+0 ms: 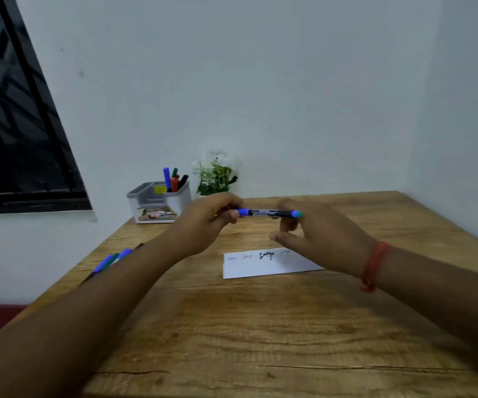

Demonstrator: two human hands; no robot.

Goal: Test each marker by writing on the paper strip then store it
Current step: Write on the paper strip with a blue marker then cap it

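A marker (269, 213) with a black barrel and blue ends is held level above the wooden table. My left hand (209, 222) grips its left, capped end. My right hand (315, 234) pinches the right end, its lower fingers loosely spread. Under the hands lies a white paper strip (263, 267) with several short scribbles in blue, red and black. A grey and white organizer (157, 201) at the back left holds several markers (173, 179) standing upright. More loose markers (112, 259) lie at the table's left edge, partly hidden by my left forearm.
A small potted plant (216, 175) stands against the white wall behind the hands. The wooden table (260, 326) stretches toward me. A dark window (16, 124) is on the left wall. My right wrist wears a red thread band (374, 265).
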